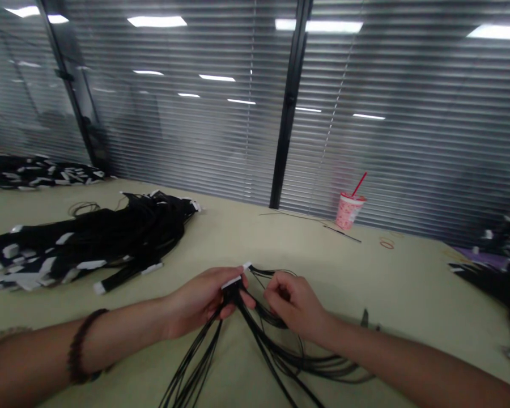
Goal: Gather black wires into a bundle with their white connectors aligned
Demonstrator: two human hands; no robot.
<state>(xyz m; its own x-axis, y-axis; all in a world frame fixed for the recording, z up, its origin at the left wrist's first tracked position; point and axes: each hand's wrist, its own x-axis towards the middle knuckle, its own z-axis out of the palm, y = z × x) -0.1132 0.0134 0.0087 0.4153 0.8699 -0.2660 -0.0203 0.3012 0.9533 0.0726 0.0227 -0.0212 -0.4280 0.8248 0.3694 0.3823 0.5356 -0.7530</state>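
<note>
My left hand (199, 297) is closed on a black wire harness (255, 326), gripping it at a wide white connector (232, 283). A smaller white connector (247, 266) sticks up by the left fingertips, with thin black wires running from it to the right. My right hand (300, 303) is curled in a pinch just right of the connectors, at these thin wires; the exact wire between its fingertips is hard to make out. Loose harness strands hang below both hands and spread over the table, some passing under the right forearm.
A pile of black cables with white connectors (123, 232) lies on the left of the table (238, 232), with another bundle (42, 171) farther back. At the back right stand a pink cup with a red straw (349, 212), a thin dark pen-like tool (342, 233) and rubber bands (386, 243). More cables (488, 283) lie right.
</note>
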